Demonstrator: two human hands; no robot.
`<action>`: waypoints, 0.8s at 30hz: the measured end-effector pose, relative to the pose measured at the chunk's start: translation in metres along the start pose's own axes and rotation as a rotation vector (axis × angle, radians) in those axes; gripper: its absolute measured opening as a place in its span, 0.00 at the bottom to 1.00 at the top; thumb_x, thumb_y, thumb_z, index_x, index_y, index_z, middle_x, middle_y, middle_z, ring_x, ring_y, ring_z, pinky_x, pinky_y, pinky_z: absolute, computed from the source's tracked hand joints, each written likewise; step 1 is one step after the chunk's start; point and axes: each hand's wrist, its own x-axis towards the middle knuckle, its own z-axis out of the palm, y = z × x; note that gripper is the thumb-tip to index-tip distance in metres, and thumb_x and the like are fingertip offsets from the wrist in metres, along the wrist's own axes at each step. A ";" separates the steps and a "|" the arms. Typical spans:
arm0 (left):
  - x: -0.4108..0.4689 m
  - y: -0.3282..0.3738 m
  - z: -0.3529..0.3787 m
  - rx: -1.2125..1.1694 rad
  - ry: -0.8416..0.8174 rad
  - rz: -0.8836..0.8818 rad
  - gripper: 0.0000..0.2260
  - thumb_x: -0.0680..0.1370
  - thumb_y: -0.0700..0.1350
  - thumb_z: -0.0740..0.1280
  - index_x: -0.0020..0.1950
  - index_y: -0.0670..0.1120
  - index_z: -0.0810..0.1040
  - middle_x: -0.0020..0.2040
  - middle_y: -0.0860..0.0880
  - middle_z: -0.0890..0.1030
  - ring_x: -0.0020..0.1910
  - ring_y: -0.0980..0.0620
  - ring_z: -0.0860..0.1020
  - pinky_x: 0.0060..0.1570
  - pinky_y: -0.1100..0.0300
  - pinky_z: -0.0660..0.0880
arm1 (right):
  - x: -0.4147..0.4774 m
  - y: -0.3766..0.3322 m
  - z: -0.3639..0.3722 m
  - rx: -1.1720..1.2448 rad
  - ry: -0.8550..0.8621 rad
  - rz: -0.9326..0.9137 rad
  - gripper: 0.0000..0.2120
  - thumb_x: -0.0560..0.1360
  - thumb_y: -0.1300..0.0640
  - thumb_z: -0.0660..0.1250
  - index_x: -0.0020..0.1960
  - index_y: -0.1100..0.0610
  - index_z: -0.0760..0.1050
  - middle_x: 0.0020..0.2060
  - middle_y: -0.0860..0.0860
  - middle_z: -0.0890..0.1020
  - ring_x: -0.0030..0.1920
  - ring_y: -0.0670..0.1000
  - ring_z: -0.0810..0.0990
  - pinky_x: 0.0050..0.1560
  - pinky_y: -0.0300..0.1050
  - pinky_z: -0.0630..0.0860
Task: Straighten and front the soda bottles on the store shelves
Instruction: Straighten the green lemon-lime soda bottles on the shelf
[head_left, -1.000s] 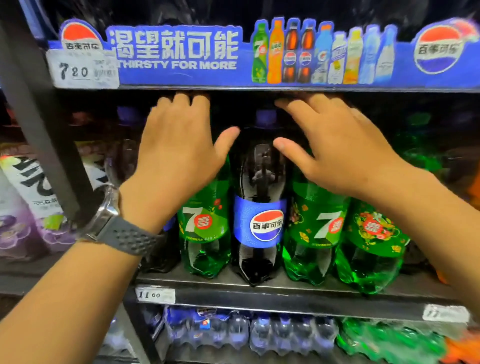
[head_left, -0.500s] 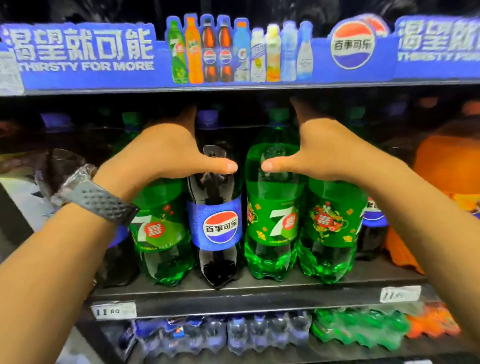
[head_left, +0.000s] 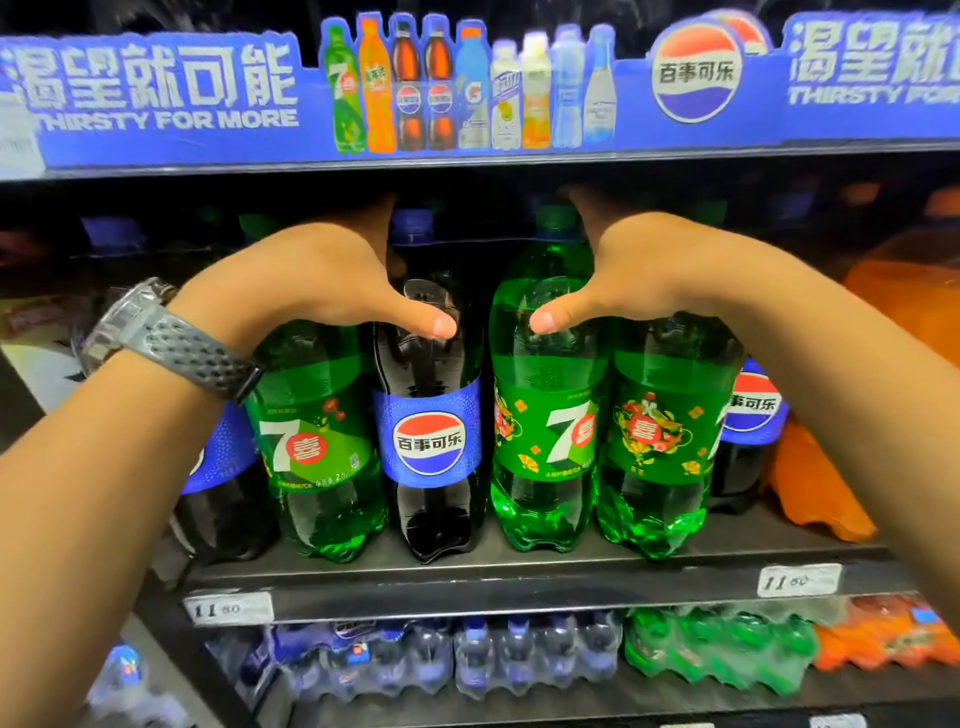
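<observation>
Your left grip (head_left: 311, 280) reaches in over the left green soda bottle (head_left: 317, 441), fingers stretched back into the dark, thumb lying across the shoulder of the cola bottle (head_left: 431, 415). Your right grip (head_left: 639, 270) mirrors it, with its thumb touching the front of the middle green soda bottle (head_left: 545, 415) and its palm above the right green soda bottle (head_left: 660, 426). All four stand upright, side by side at the shelf (head_left: 519, 577) front. The cola label faces you squarely. A grey watch (head_left: 171, 338) sits on your left wrist. A blue banner (head_left: 156, 88) runs above, and shrink-wrapped packs (head_left: 519, 654) lie below.
</observation>
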 end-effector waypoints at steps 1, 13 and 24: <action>0.000 0.000 0.000 -0.002 -0.004 0.000 0.61 0.51 0.77 0.68 0.78 0.56 0.48 0.63 0.50 0.78 0.60 0.47 0.76 0.53 0.54 0.72 | 0.000 0.000 -0.001 -0.009 -0.007 0.002 0.61 0.58 0.29 0.70 0.78 0.51 0.40 0.59 0.59 0.76 0.47 0.54 0.70 0.39 0.42 0.68; -0.007 0.004 -0.001 -0.056 0.140 0.128 0.59 0.54 0.73 0.71 0.77 0.61 0.43 0.76 0.51 0.62 0.67 0.47 0.70 0.53 0.58 0.67 | -0.008 -0.004 0.009 0.043 0.153 -0.083 0.60 0.62 0.31 0.71 0.78 0.56 0.40 0.48 0.54 0.78 0.41 0.50 0.76 0.35 0.38 0.68; 0.019 0.091 0.010 0.155 0.249 0.393 0.48 0.65 0.72 0.66 0.78 0.59 0.47 0.70 0.46 0.72 0.63 0.42 0.73 0.51 0.54 0.72 | -0.041 0.083 -0.013 0.080 0.382 0.046 0.44 0.64 0.34 0.72 0.70 0.57 0.64 0.56 0.57 0.79 0.55 0.59 0.77 0.51 0.47 0.74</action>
